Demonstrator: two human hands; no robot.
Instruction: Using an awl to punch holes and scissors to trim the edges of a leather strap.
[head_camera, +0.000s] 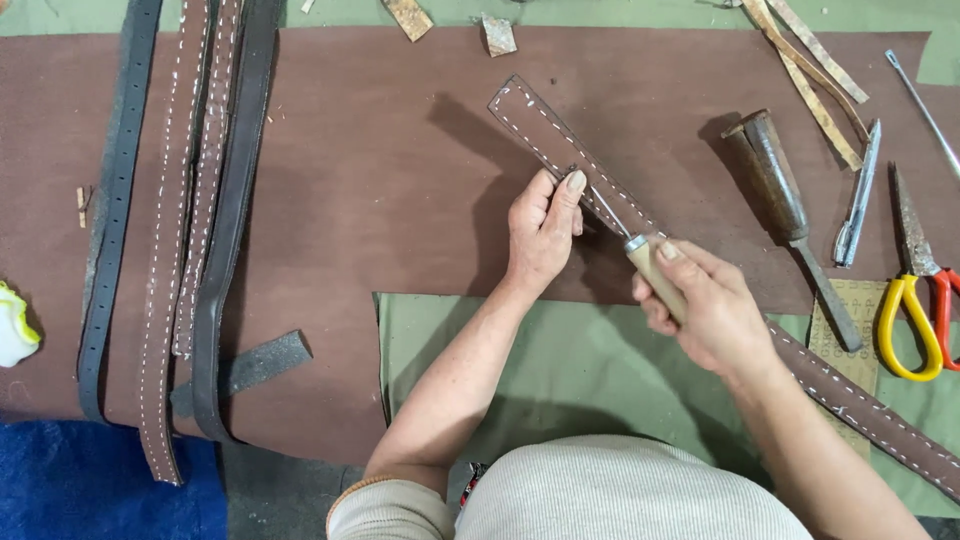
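A long brown leather strap (540, 125) with white stitching along both edges runs diagonally from the upper middle down to the lower right. My left hand (541, 232) pinches the strap near its middle, thumb on top. My right hand (702, 305) grips a tool with a pale wooden handle (650, 265) and a thin metal blade. The blade tip touches the strap just beside my left thumb.
A big brown leather sheet (380, 200) covers a green table. Several stitched straps and belts (180, 220) lie at the left. A dark wooden-handled tool (780, 190), a metal tool (858, 200) and yellow-and-red scissors (915, 290) lie at the right. Leather scraps (810, 60) lie at the top.
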